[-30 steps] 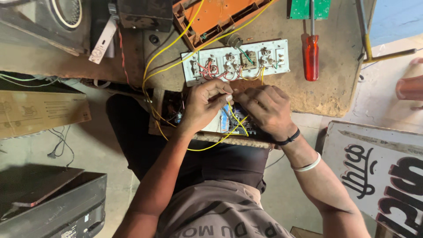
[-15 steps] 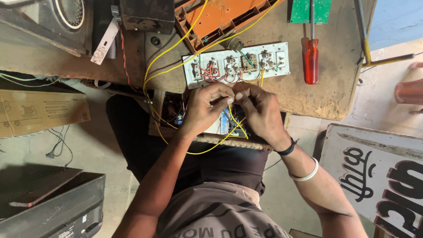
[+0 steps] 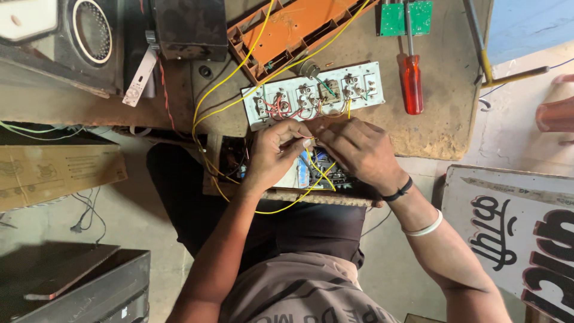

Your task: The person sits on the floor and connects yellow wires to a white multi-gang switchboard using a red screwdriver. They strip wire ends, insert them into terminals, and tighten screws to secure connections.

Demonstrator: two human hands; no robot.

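Both hands meet right at the front edge of the counter [image 3: 442,128]. The left hand [image 3: 276,152] pinches thin wires [image 3: 315,170] with its fingertips, while the right hand [image 3: 359,149] curls in, its fingers touching the same bundle. Just behind them, a white switch board [image 3: 311,96] lies back-up, and a red screwdriver [image 3: 412,81] sits toward the right edge.

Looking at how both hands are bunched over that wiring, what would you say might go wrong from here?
1. The left hand and right hand pinch wires close together beside the white switch panel; a tug might loosen its red and yellow connections.
2. Yellow wires loop across the bench and around the left forearm, so they might snag.
3. The red screwdriver lies near the right hand; a nudge might roll it off the bench.
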